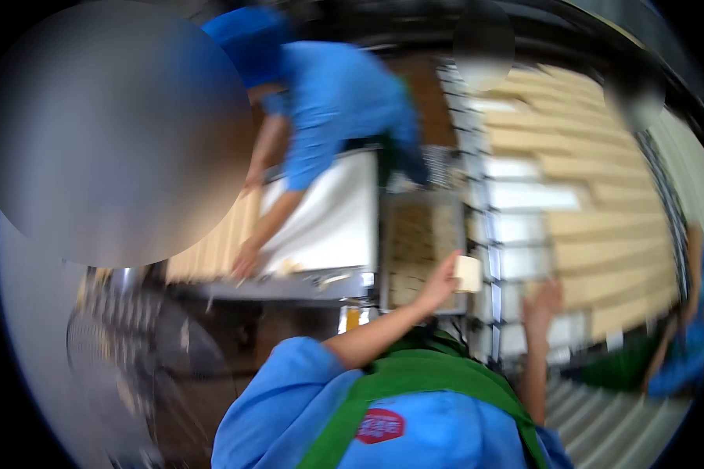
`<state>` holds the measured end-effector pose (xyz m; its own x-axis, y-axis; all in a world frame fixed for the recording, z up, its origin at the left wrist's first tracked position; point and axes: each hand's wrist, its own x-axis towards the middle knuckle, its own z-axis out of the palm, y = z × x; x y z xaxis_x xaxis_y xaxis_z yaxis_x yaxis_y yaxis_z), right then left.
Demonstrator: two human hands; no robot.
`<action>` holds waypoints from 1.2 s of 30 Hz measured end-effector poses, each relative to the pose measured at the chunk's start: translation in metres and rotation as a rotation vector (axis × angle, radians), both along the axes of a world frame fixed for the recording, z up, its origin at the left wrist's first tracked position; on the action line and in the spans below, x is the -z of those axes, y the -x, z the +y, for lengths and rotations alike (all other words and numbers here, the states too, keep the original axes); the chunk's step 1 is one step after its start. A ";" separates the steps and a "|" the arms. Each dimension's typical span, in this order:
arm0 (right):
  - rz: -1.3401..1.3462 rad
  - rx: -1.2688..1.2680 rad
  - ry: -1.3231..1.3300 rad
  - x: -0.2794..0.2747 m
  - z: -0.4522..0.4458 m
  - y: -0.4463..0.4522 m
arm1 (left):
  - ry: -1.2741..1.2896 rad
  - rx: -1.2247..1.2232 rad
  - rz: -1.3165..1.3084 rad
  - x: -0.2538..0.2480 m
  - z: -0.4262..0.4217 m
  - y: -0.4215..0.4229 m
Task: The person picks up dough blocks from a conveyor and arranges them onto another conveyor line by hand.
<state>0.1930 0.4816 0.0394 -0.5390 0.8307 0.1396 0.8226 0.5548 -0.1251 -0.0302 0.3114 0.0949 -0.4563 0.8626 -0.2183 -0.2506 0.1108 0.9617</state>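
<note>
My left hand [443, 283] is closed on a small, pale cream block with a flat face [468, 274], held above the edge of a tray [387, 234]. My right hand [543, 306] is blurred; its fingers look stretched out, with nothing visible in them. It is over the white surface [516, 242] of a conveyor-like bed, beside the ends of long tan strips [610, 266] laid side by side. Whether the fingers touch a strip I cannot tell.
A co-worker in blue [344, 94] leans over a white-topped table [328, 211], hands at a row of pale strips [211, 242]. A fan [137, 352] stands at lower left. Another person's blue sleeve [680, 363] shows at right. Grey blurred discs hide parts of the scene.
</note>
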 end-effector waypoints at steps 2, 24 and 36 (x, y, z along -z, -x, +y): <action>0.024 0.009 0.218 -0.039 0.006 0.031 | 0.065 -0.266 0.311 0.036 -0.011 0.025; 0.137 -0.558 -0.046 0.004 -0.019 0.207 | 0.588 -1.563 0.265 0.181 -0.372 0.211; -0.032 -0.728 0.416 0.004 -0.071 0.293 | 0.852 -1.682 0.320 0.133 -0.466 0.359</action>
<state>-0.1004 0.4101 0.0353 -0.9591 0.2537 -0.1253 0.2830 0.8625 -0.4195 -0.3895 -0.1542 -0.0382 -0.6890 -0.7240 -0.0341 -0.4366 0.3770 0.8169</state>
